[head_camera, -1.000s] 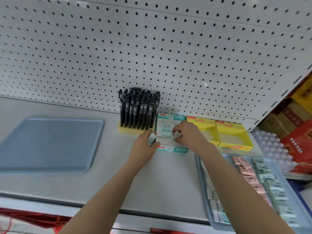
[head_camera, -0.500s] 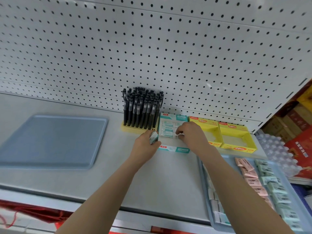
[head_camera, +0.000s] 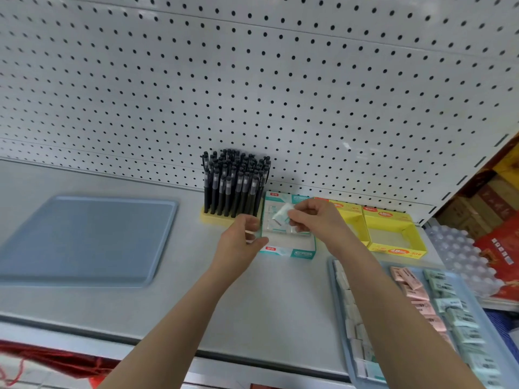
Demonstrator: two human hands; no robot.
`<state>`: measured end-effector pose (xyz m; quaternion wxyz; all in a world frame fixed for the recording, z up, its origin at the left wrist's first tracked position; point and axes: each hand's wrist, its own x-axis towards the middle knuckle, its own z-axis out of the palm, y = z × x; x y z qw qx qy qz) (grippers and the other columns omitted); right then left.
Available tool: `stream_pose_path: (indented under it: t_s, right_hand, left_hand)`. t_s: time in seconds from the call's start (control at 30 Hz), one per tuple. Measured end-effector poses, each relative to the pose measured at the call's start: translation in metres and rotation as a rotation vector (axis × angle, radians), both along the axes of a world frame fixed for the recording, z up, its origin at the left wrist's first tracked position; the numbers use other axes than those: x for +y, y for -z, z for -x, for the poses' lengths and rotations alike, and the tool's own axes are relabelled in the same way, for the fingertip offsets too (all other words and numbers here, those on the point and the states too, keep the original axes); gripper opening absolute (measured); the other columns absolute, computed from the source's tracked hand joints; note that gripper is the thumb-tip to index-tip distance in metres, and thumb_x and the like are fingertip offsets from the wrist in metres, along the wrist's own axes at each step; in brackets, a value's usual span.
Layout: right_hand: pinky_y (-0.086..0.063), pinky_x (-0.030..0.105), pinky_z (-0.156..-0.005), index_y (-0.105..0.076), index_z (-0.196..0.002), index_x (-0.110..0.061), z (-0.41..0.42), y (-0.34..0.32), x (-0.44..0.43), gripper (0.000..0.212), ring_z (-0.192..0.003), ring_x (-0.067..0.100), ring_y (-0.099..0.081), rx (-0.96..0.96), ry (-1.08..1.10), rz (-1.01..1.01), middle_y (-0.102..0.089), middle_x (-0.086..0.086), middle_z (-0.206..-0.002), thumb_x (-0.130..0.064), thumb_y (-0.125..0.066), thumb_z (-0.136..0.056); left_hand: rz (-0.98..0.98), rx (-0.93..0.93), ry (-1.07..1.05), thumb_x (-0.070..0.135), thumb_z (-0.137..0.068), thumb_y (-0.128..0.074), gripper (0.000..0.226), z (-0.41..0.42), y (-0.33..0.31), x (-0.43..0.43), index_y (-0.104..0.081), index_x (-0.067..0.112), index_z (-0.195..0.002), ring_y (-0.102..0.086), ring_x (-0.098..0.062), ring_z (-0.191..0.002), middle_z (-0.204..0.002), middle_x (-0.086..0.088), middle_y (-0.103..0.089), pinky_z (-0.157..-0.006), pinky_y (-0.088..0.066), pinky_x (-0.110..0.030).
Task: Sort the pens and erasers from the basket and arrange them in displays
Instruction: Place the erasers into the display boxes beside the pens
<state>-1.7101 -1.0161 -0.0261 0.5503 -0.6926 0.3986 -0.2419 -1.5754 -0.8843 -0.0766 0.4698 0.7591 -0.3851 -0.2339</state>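
Overhead, I see white pegboard [head_camera: 280,94] backing a smooth grey shelf [head_camera: 168,304]. On it, a flat blue tray [head_camera: 84,240] lies at the left, and a second blue tray [head_camera: 477,318] at the right carries rows of pink and pale green wrapped erasers [head_camera: 443,301]. Two open yellow cardboard boxes [head_camera: 393,228] sit by the wall. Beside them, a teal-and-white display box [head_camera: 289,248] holds a few wrapped erasers. Left of it, a yellow block [head_camera: 216,219] stands black pens [head_camera: 236,183] upright, tips down. My right hand [head_camera: 314,220] pinches a wrapped eraser [head_camera: 282,213] over the teal box, its long axis tilted. My left hand [head_camera: 241,242] has its fingers curled around another small eraser [head_camera: 250,234].
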Motion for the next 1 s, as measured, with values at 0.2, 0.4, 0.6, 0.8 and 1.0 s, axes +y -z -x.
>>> stream_pose_path:
  t_s: [0.2,0.4,0.6,0.8,1.0]
  right_hand:
    - [-0.060,0.034,-0.073,-0.061,-0.097,-0.023,0.003,0.017,0.001,0.024,-0.062,0.016,-0.072,0.214,0.012,0.156,-0.074,0.004,-0.074,-0.006,-0.066,-0.081]
    - [-0.051,0.024,-0.078,-0.070,-0.103,-0.021,-0.002,0.021,0.002,0.024,-0.085,0.012,-0.063,0.664,-0.267,0.541,-0.070,-0.003,-0.098,-0.027,-0.076,-0.080]
    - [-0.047,0.021,-0.075,-0.074,-0.102,-0.020,-0.015,0.012,0.007,0.020,-0.083,0.013,-0.060,0.709,-0.398,0.698,-0.069,0.000,-0.095,-0.022,-0.075,-0.082]
    - [-0.051,0.030,-0.086,-0.073,-0.102,-0.018,-0.021,0.019,0.006,0.018,-0.094,0.020,-0.064,0.708,-0.327,0.747,-0.071,0.004,-0.104,-0.025,-0.071,-0.086]
    - [-0.048,0.028,-0.086,-0.074,-0.103,-0.018,0.002,0.011,0.002,0.019,-0.092,0.017,-0.062,0.596,-0.239,0.657,-0.071,0.000,-0.101,-0.026,-0.071,-0.086]
  left_hand:
    - [-0.039,-0.025,0.047,0.016,-0.082,-0.073,0.034,0.006,0.009,0.001,-0.060,0.022,-0.113,-0.067,-0.010,-0.085,-0.103,0.005,-0.066,-0.083,-0.056,-0.032]
    - [-0.027,-0.019,0.057,0.012,-0.085,-0.071,0.031,0.004,0.010,0.002,-0.060,0.020,-0.113,-0.067,-0.013,-0.085,-0.103,0.003,-0.067,-0.079,-0.058,-0.028]
    - [-0.013,-0.045,0.041,0.014,-0.083,-0.074,0.034,0.004,0.010,0.003,-0.062,0.023,-0.114,-0.068,-0.014,-0.085,-0.097,0.005,-0.065,-0.083,-0.057,-0.034]
    - [-0.012,-0.063,0.018,0.014,-0.083,-0.073,0.034,0.005,0.010,0.004,-0.063,0.023,-0.114,-0.067,-0.013,-0.083,-0.095,0.007,-0.064,-0.085,-0.055,-0.033]
    - [-0.018,-0.057,0.022,0.016,-0.084,-0.073,0.035,0.005,0.011,0.004,-0.063,0.025,-0.116,-0.066,-0.011,-0.083,-0.100,0.004,-0.067,-0.085,-0.055,-0.031]
